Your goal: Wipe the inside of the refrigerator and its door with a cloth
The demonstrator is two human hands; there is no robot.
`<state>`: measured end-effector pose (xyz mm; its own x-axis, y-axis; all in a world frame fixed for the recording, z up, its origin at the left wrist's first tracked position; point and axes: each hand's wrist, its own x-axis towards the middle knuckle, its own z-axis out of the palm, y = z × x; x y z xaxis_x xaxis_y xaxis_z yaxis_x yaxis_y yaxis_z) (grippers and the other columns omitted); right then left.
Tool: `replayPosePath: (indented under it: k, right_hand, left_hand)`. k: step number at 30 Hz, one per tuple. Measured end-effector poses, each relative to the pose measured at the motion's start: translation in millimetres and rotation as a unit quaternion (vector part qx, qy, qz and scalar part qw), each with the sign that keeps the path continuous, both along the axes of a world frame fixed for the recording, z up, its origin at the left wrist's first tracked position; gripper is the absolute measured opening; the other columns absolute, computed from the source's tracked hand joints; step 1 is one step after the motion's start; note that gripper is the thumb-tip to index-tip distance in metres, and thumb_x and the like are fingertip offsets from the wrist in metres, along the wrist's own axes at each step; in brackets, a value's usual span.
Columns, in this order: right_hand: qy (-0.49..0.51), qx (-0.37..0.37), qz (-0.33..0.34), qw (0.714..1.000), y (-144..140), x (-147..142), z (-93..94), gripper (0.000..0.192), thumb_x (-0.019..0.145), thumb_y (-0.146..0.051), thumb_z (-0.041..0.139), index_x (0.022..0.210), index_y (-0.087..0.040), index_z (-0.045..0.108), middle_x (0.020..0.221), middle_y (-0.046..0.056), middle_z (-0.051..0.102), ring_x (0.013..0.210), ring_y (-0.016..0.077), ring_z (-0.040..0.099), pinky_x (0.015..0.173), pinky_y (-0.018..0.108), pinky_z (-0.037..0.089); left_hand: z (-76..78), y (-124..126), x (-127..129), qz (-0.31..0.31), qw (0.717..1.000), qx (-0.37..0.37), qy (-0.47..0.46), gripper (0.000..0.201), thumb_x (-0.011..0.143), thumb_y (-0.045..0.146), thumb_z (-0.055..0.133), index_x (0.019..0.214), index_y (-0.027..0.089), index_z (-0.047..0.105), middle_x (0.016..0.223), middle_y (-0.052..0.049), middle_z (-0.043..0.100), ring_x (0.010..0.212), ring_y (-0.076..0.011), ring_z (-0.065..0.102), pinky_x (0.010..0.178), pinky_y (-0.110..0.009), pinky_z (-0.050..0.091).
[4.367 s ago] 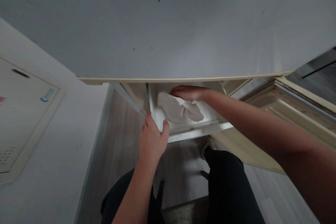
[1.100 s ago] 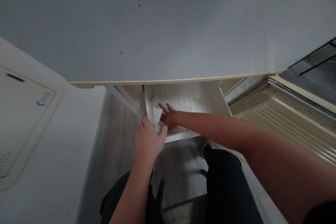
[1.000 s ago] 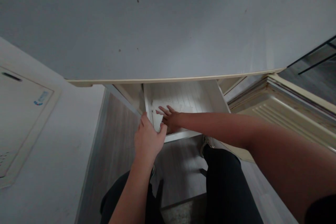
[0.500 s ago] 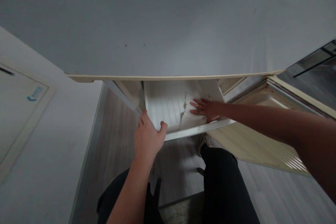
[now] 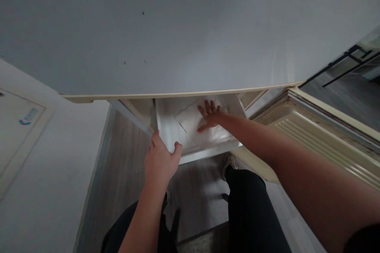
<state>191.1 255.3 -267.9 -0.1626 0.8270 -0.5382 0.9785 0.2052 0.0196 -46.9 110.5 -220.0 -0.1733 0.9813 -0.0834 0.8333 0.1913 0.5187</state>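
Left hand: the left hand (image 5: 160, 162) clamps the near left corner of a white drawer (image 5: 166, 134), thumb inside the wall, fingers wrapped over the rim; this grip is closed on the drawer itself.
Right hand: the right hand (image 5: 211, 115) lies flat with fingers spread, palm down on a white cloth (image 5: 190, 120); it presses the cloth and does not pinch it.
Cloth: spread across the drawer floor, right of the left-hand grip and farther in, partly under the right palm, creased along one edge.
Drawer: pulled out from under a pale grey fridge door (image 5: 190, 31), its ribbed bottom showing beyond the cloth.
Progress: judging by the cloth's place, wiping of the drawer floor is under way; the left strip beside the grip and the side walls are not under the cloth.
Surroundings: an open yellowed door (image 5: 320, 138) to the right; wood-look floor (image 5: 124, 158) below; dark trousers (image 5: 252, 213).
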Motion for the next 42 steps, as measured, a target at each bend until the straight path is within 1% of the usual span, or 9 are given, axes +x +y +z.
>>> replayPosePath:
  k: [6,12,16,20,23,29,33,37,42]
  right_hand:
    - [0.037,0.026,0.006,0.999,7.1,-52.6,-6.2,0.145,0.065,-0.089,0.068,0.165,-0.022,-0.012,0.164,0.018,-0.032,0.150,0.0484,-0.029,0.116,0.076,-0.007]
    - [0.112,0.075,0.122,0.983,2.5,-112.1,-26.4,0.084,0.102,-0.055,0.040,0.168,-0.018,0.002,0.171,0.010,-0.016,0.159,0.0343,-0.015,0.127,0.062,-0.003]
    - [0.132,0.089,0.132,0.979,11.7,-125.2,-32.1,0.092,0.097,-0.063,0.046,0.168,-0.016,0.010,0.172,0.009,-0.009,0.160,0.0343,-0.012,0.126,0.066,-0.003]
    - [0.151,0.112,0.089,0.978,33.6,-112.3,-29.2,0.099,0.090,-0.075,0.050,0.168,-0.028,0.010,0.173,0.006,-0.006,0.160,0.0377,-0.008,0.124,0.071,-0.001]
    - [0.148,0.124,0.037,0.980,47.8,-91.4,-26.4,0.099,0.092,-0.075,0.047,0.168,-0.026,0.007,0.174,0.008,-0.004,0.161,0.0377,-0.004,0.124,0.070,0.002]
    - [0.073,0.131,-0.106,0.983,46.8,-4.7,-24.8,0.097,0.097,-0.075,0.030,0.168,-0.011,0.013,0.173,0.018,0.004,0.161,0.0379,0.001,0.127,0.061,0.004]
    - [0.030,0.146,-0.173,0.974,32.6,46.5,-27.9,0.093,0.101,-0.066,0.022,0.166,-0.004,-0.001,0.172,0.020,-0.009,0.162,0.0308,0.000,0.130,0.050,0.011]
    - [0.018,0.128,-0.148,0.980,21.8,41.9,-32.7,0.092,0.101,-0.063,0.024,0.166,-0.003,-0.006,0.171,0.020,-0.010,0.161,0.0333,-0.002,0.129,0.056,0.007]
    - [0.057,0.088,0.044,0.993,9.9,-3.0,-34.4,0.086,0.103,-0.056,0.033,0.167,-0.006,0.004,0.170,0.017,-0.015,0.160,0.0358,-0.011,0.129,0.058,0.005]
  left_hand:
    - [-3.3,1.8,-1.4,-0.003,1.000,-0.001,0.019,0.078,0.088,0.047,0.052,0.150,0.005,0.032,0.137,-0.029,0.061,0.120,-0.0421,0.066,0.097,-0.053,0.053]
    - [-3.4,2.2,-1.1,-0.003,1.000,-0.006,0.022,0.077,0.089,0.048,0.052,0.150,0.007,0.032,0.136,-0.028,0.062,0.120,-0.0412,0.066,0.096,-0.052,0.054]
    - [-3.6,1.9,-1.8,-0.004,1.000,-0.003,0.024,0.075,0.088,0.048,0.052,0.149,0.008,0.033,0.133,-0.027,0.063,0.118,-0.0414,0.067,0.096,-0.052,0.053]
    - [-4.3,1.1,-2.1,-0.009,0.999,0.008,0.036,0.074,0.088,0.046,0.051,0.148,0.007,0.034,0.132,-0.026,0.065,0.122,-0.0420,0.065,0.103,-0.055,0.050]
    - [-4.2,0.6,-1.7,-0.011,0.999,0.013,0.038,0.074,0.087,0.044,0.052,0.148,0.006,0.035,0.134,-0.027,0.063,0.124,-0.0430,0.063,0.105,-0.057,0.047]
    - [-6.1,-0.2,-1.6,-0.011,0.999,0.027,0.030,0.075,0.087,0.044,0.053,0.148,0.003,0.035,0.137,-0.029,0.061,0.125,-0.0430,0.062,0.106,-0.059,0.047]
    - [-6.4,0.3,-1.4,-0.016,0.999,0.026,0.026,0.076,0.087,0.045,0.052,0.148,0.003,0.035,0.136,-0.029,0.062,0.125,-0.0426,0.063,0.106,-0.058,0.047]
    - [-4.6,1.1,-0.1,-0.017,0.999,0.027,0.035,0.077,0.087,0.045,0.051,0.147,0.001,0.036,0.136,-0.031,0.061,0.122,-0.0437,0.064,0.104,-0.058,0.048]
    - [-2.4,0.7,0.4,-0.019,0.999,0.024,0.034,0.076,0.087,0.045,0.051,0.147,0.001,0.036,0.135,-0.030,0.061,0.123,-0.0440,0.064,0.104,-0.057,0.049]
